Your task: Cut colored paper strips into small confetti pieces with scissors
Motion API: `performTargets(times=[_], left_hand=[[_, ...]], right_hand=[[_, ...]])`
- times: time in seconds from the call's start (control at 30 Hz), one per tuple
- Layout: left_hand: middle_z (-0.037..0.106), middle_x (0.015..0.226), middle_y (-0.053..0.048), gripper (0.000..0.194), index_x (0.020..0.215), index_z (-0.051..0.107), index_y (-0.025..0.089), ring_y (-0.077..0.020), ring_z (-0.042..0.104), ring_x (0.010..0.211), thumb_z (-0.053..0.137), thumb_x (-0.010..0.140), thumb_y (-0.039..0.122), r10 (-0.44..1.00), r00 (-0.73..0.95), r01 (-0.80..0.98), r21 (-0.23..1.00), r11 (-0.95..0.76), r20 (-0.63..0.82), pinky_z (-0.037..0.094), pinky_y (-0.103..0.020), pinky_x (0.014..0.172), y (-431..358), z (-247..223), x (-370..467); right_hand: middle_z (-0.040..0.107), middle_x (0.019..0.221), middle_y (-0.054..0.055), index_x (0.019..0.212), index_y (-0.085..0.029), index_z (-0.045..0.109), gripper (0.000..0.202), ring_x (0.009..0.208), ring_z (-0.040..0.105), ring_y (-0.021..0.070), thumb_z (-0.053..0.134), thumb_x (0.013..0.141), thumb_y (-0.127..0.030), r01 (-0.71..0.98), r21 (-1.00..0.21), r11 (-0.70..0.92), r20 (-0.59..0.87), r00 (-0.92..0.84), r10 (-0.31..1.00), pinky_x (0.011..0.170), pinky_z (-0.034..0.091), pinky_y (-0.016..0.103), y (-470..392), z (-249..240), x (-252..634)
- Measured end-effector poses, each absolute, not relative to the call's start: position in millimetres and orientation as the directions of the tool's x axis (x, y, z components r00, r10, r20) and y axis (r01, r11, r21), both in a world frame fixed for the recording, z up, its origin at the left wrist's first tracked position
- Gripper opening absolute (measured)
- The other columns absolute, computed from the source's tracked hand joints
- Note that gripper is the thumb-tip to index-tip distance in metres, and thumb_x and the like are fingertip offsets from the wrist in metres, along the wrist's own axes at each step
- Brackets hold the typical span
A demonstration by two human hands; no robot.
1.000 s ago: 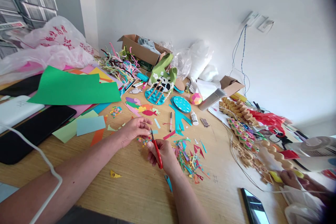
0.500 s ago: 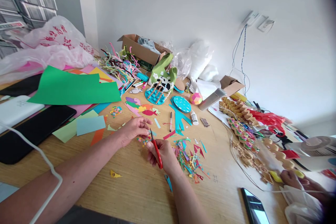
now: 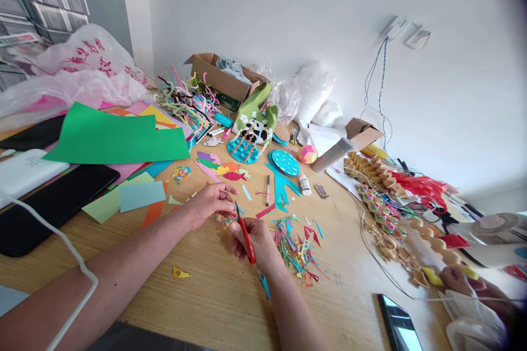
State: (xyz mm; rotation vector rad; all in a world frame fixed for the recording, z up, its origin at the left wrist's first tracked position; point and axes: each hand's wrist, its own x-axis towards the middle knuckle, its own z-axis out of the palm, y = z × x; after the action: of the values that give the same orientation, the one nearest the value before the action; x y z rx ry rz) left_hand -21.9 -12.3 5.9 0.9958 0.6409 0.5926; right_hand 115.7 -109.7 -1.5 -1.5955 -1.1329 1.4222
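My right hand (image 3: 257,241) grips a pair of red-handled scissors (image 3: 247,238), blades pointing up and away toward my left fingertips. My left hand (image 3: 214,203) is bent in a pinch at the blade tips. A small piece of light blue paper (image 3: 241,210) shows at those fingertips, partly hidden by the blades. Tiny coloured paper bits (image 3: 224,221) lie on the table below the hands. To the right of my right hand spreads a heap of paper scraps (image 3: 297,249). Colourful paper fish (image 3: 222,167) lie beyond my left hand.
Green paper (image 3: 115,137) and other sheets cover the left side, near a white cable (image 3: 74,236). A pen (image 3: 268,189), glue bottle (image 3: 304,184) and blue ovals (image 3: 285,163) lie ahead. At right are a phone (image 3: 397,321) and another person's hands (image 3: 461,282).
My hands and the scissors stay in nearly the same place. The other person's hands at the right have shifted slightly.
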Motion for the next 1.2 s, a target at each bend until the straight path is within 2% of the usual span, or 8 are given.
performTargets(times=[0.37, 0.63, 0.77, 1.2], left_hand=[[0.06, 0.069, 0.002, 0.042, 0.095, 0.054, 0.014, -0.0101, 0.055, 0.057, 0.071, 0.057, 0.014, 0.712, 0.667, -0.161, 0.891, 0.425, -0.219, 0.042, -0.023, 0.054, -13.1, 6.0, -21.4], [0.059, 0.068, 0.002, 0.041, 0.095, 0.054, 0.014, -0.0099, 0.054, 0.055, 0.067, 0.056, 0.013, 0.712, 0.674, -0.137, 0.915, 0.38, -0.195, 0.041, -0.024, 0.054, -13.0, 5.8, -21.2], [0.058, 0.066, 0.003, 0.038, 0.092, 0.055, 0.014, -0.0096, 0.053, 0.055, 0.065, 0.056, 0.012, 0.721, 0.66, -0.165, 0.895, 0.415, -0.212, 0.042, -0.023, 0.054, -13.7, 8.7, -21.5], [0.058, 0.067, 0.003, 0.041, 0.094, 0.054, 0.014, -0.0098, 0.054, 0.056, 0.07, 0.055, 0.013, 0.716, 0.667, -0.165, 0.896, 0.413, -0.207, 0.042, -0.024, 0.054, -12.8, 5.0, -20.9]], right_hand=[[0.057, 0.045, 0.001, 0.062, -0.013, 0.056, 0.05, 0.033, 0.049, 0.0095, 0.064, 0.066, -0.062, 0.171, -0.916, -0.362, -0.363, 0.025, 0.931, 0.032, 0.039, 0.018, -109.0, -0.4, 115.0], [0.057, 0.045, -0.001, 0.063, -0.014, 0.053, 0.047, 0.034, 0.049, 0.009, 0.065, 0.067, -0.059, 0.159, -0.917, -0.365, -0.369, 0.003, 0.929, 0.033, 0.039, 0.017, -109.6, -1.6, 116.2], [0.056, 0.043, -0.001, 0.062, -0.015, 0.052, 0.046, 0.033, 0.049, 0.0092, 0.067, 0.066, -0.058, 0.162, -0.912, -0.378, -0.379, 0.02, 0.925, 0.031, 0.038, 0.017, -109.5, -1.4, 116.0], [0.054, 0.041, -0.003, 0.061, -0.015, 0.051, 0.044, 0.031, 0.049, 0.0086, 0.069, 0.066, -0.054, 0.116, -0.928, -0.355, -0.355, 0.017, 0.935, 0.031, 0.039, 0.016, -109.6, -2.4, 116.1]])
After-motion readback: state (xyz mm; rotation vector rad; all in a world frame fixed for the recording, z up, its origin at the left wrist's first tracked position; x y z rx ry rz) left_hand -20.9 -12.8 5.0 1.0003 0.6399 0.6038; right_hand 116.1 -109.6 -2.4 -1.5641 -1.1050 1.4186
